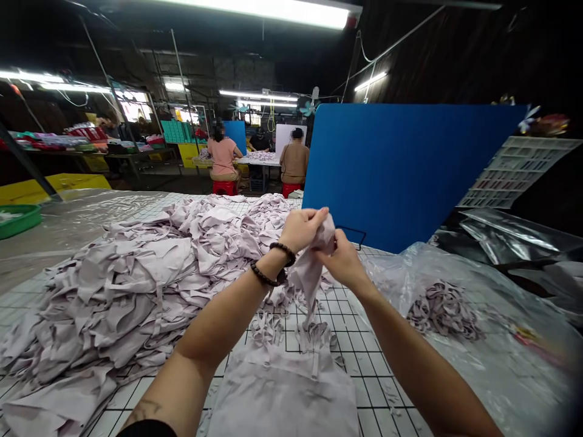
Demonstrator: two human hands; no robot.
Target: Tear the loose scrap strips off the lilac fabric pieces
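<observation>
Both my hands are raised over the table, gripping one pale lilac fabric piece that hangs down between them. My left hand, with two dark beaded bracelets at the wrist, pinches its upper left part. On the other side my right hand has its fingers closed on the cloth's edge. Below, a flat stack of similar lilac garments with thin straps lies in front of me. A large loose heap of the same fabric pieces spreads out to the left.
The table has a white top with a black grid. A blue panel stands behind my right hand. Clear plastic with a pile of cut straps lies right. Two people sit farther back. A green tray is far left.
</observation>
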